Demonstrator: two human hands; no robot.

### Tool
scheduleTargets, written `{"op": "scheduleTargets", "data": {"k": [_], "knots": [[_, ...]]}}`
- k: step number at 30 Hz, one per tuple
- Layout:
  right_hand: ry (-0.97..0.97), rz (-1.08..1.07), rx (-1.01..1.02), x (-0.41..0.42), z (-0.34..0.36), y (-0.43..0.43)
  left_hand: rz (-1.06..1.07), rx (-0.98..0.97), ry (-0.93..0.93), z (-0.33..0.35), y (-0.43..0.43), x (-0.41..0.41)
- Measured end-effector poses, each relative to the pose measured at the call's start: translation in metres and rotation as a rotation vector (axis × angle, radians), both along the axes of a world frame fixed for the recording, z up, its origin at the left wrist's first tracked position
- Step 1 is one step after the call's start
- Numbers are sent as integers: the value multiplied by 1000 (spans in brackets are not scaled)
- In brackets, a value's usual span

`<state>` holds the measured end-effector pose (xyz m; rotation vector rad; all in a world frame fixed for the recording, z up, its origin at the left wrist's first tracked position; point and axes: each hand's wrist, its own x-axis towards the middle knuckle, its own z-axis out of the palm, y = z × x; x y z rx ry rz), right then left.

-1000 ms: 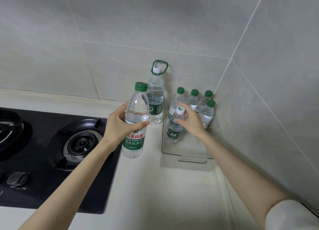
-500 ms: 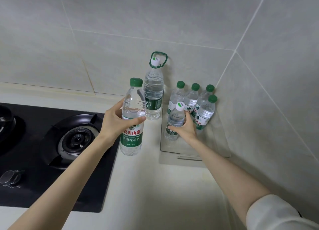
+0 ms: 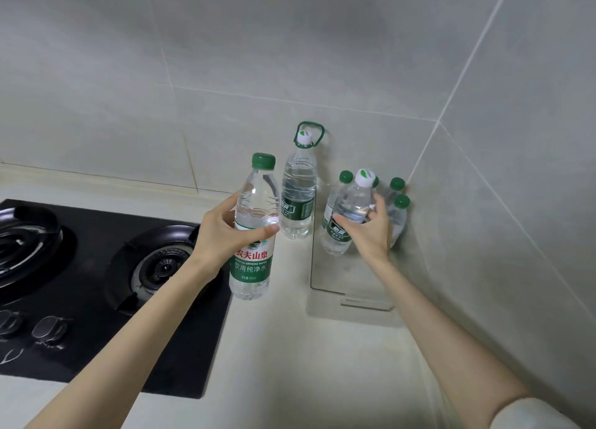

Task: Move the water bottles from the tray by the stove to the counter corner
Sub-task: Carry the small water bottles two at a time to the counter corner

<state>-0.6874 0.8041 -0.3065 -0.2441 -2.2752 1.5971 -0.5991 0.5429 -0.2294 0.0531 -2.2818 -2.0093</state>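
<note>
Beside the stove (image 3: 96, 338), seven water bottles (image 3: 298, 199)

Clear glossy plastic bottles (image 3: 298, 187), transparent tray (image 3: 325, 280) probably acrylic, glossy black glass stove (image 3: 96, 299), matt tiles (image 3: 258, 58).

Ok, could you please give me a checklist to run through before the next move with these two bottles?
1. Left hand grips the Nongfu Spring bottle round its body: ok.
2. Right hand grips the white-capped bottle: ok.
3. Caps on both held bottles: ok.
4. White-capped bottle lifted clear of the clear tray: cannot tell.
5. Handled bottle upright, beside the tray: ok.
6. Tray emptied: not ok, green-capped small bottles stand in its far corner.
</note>
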Motion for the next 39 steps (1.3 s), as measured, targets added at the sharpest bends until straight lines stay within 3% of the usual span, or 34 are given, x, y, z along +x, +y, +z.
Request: {"op": "scheduleTargets", "data": {"k": [6, 13, 24, 39], "knots": [[190, 47, -119, 24, 88, -17, 48, 21, 55, 28, -8, 21], [291, 255, -167, 66, 146, -55, 183, 40, 114, 57, -25, 48], [306, 620, -83, 116, 156, -121, 422, 80, 188, 79, -60, 122], [267, 1075, -122, 220, 150, -220, 744, -50, 248, 82, -106, 280]]}}
